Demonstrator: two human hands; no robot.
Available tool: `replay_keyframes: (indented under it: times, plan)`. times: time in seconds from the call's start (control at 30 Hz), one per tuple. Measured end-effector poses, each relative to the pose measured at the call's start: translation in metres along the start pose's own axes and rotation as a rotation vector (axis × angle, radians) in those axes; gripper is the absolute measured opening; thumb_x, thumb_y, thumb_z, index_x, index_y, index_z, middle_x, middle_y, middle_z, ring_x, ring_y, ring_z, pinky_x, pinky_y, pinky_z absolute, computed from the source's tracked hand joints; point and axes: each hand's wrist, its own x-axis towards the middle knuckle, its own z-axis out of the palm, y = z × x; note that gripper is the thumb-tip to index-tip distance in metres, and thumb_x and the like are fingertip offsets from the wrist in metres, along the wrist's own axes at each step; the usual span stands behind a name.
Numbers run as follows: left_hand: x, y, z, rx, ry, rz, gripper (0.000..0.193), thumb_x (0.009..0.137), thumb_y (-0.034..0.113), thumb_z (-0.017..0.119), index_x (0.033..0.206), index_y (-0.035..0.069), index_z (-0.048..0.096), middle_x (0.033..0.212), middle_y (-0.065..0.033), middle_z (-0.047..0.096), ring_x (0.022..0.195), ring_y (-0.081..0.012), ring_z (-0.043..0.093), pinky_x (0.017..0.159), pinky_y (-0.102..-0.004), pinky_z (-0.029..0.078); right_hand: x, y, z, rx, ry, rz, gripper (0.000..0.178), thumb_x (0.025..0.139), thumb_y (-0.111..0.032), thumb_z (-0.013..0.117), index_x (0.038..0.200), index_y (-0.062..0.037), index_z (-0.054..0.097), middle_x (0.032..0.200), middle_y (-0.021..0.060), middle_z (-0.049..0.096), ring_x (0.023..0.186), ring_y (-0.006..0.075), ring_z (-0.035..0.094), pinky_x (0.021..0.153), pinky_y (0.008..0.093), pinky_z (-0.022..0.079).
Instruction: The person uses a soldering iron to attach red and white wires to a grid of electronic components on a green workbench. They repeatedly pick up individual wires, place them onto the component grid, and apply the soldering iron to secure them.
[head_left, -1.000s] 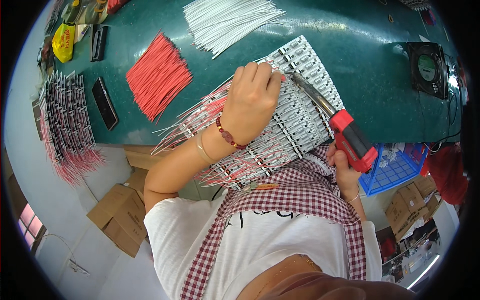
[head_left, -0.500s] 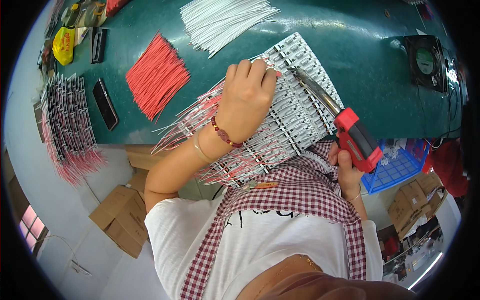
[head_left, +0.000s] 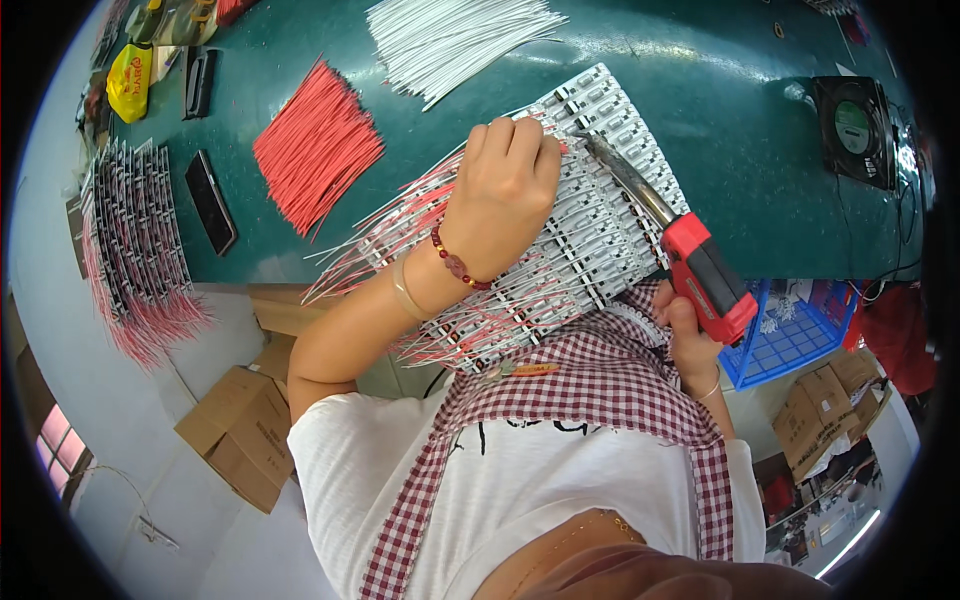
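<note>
From my far seat I see the panel of white boards (head_left: 632, 170), lying partly on the green counter (head_left: 760, 190). My left grip (head_left: 505, 195) is closed over the panel — pinching a red wire (head_left: 564, 149). My right grip (head_left: 692, 345), beside the panel's right edge, is wrapped around the soldering gun (head_left: 708, 278) — whether its tip touches the panel, I cannot tell.

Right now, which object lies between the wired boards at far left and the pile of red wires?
In the head view, a dark phone lies between the wired boards and the red wires, on the green table.
</note>
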Motion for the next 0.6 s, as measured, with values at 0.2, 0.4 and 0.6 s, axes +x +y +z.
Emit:
replay_keyframes:
  times: [0.2, 0.4, 0.6]
  plan:
    - [0.001, 0.002, -0.004, 0.028, -0.063, -0.038, 0.015, 0.075, 0.004, 0.063, 0.09, 0.003, 0.066, 0.081, -0.006, 0.05, 0.077, -0.0223, 0.051, 0.067, -0.0352, 0.039, -0.003, -0.007, 0.001, 0.027, 0.026, 0.03, 0.04, 0.094, -0.032, 0.062, 0.11, 0.0034, 0.059, 0.078, 0.0055, 0.06, 0.063, 0.0107, 0.052, 0.058, 0.0261, 0.043]
    - [0.0, 0.006, -0.011, -0.017, -0.014, -0.031, 0.021, 0.075, 0.005, 0.063, 0.095, 0.004, 0.068, 0.078, -0.0051, 0.047, 0.074, -0.0207, 0.05, 0.067, -0.0345, 0.039, -0.005, -0.003, -0.001, 0.051, 0.032, -0.022, 0.055, 0.094, -0.041, 0.061, 0.125, 0.0035, 0.052, 0.077, 0.007, 0.059, 0.058, 0.0095, 0.049, 0.053, 0.0242, 0.041]
    - [-0.006, 0.007, -0.003, -0.092, -0.025, -0.004, 0.014, 0.078, 0.005, 0.063, 0.09, -0.002, 0.064, 0.081, -0.0086, 0.048, 0.076, -0.0234, 0.048, 0.067, -0.0358, 0.039, -0.008, 0.002, -0.002, 0.056, 0.021, 0.033, 0.054, 0.094, -0.042, 0.062, 0.122, 0.0034, 0.053, 0.075, 0.0062, 0.059, 0.058, 0.0091, 0.049, 0.052, 0.0239, 0.041]
